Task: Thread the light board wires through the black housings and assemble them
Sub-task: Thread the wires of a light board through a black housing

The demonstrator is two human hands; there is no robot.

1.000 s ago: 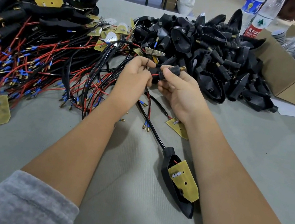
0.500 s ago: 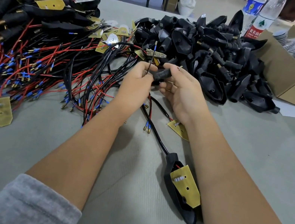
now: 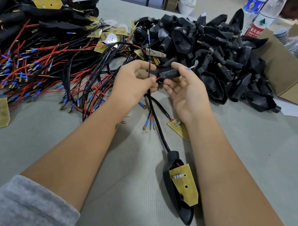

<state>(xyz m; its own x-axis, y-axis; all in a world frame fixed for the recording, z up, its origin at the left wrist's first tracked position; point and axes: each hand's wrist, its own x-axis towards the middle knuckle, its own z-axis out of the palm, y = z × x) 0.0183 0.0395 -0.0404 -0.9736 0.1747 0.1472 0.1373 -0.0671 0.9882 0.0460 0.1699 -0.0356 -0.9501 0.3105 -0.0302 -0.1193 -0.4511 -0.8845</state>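
Wire tip (image 3: pixel 191 67) now protruding past black housing (image 3: pixel 168 74), previously hidden.

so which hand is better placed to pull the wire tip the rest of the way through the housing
Probably the right hand. It grips the black housing, and the blue-tipped wire end pokes out just past its fingertips. The left hand pinches the wires on the feed side.

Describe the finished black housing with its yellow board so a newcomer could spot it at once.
Start at the grey table and look between the person's two forearms, near the right one. There lies a lone pointed black plastic housing with a yellow light board seated in it, apart from the heaps of empty housings behind.
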